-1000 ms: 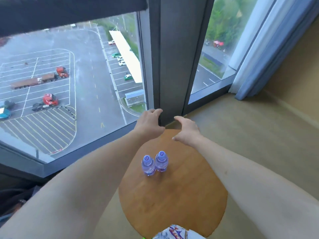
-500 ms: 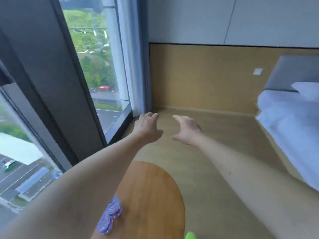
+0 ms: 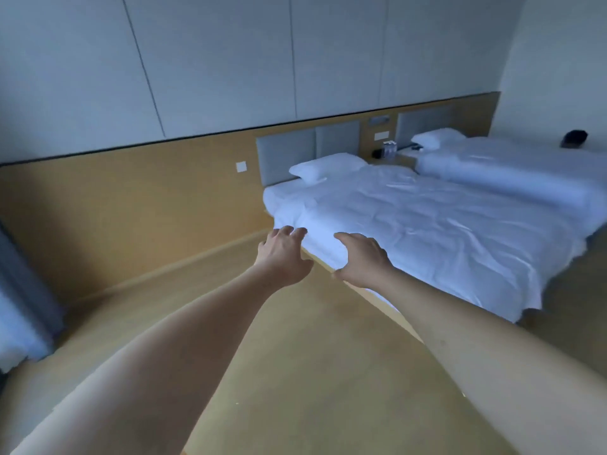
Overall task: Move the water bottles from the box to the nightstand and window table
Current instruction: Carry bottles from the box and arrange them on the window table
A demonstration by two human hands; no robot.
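Empty-handed, you face two white beds with both arms stretched ahead: your left hand and right hand hover apart over the floor by the near bed, fingers loosely spread, gripping nothing. Far off, the nightstand between the beds carries what look like water bottles, too small to count. Neither the box nor the window table is in view, so that share of the job cannot be judged; the nightstand stop, at least, appears done.
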